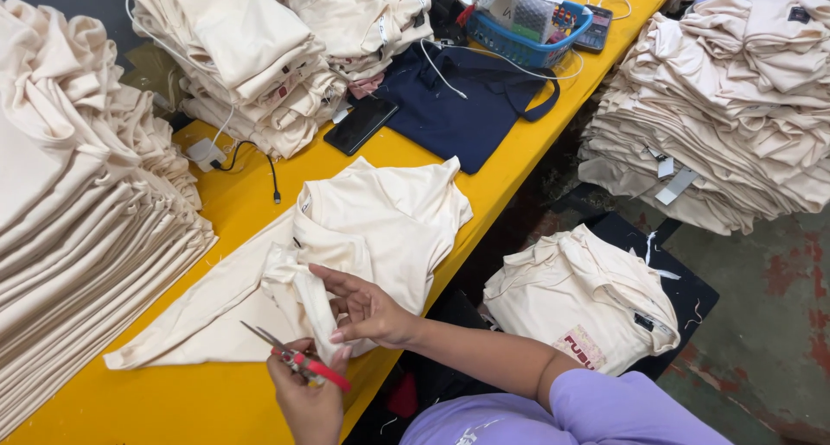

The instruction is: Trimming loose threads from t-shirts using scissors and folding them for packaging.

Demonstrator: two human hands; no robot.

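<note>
Hands meet at the near edge of a yellow surface [484, 194], where a person in a lilac sleeve [605, 406] works on a cream garment [380, 224] spread flat in front of them. Fingers of the right hand [367, 311] are curled closed around a bunched fold of the cloth, lifting it clear of the layer beneath; the left hand [311, 402] is closed around a pair of small red-handled snips [294, 354], blades slightly parted and pointing up and left, just beside the pinched fold. Trimming here looks best done with the fold held taut and the tips kept shallow, so that only a loose thread is cut and not the fabric. Tall stacks of folded cream garments [78, 237] stand to the left and at the far end, a navy garment [458, 108], a black phone [360, 125] and a blue basket [527, 43] beyond.
</note>
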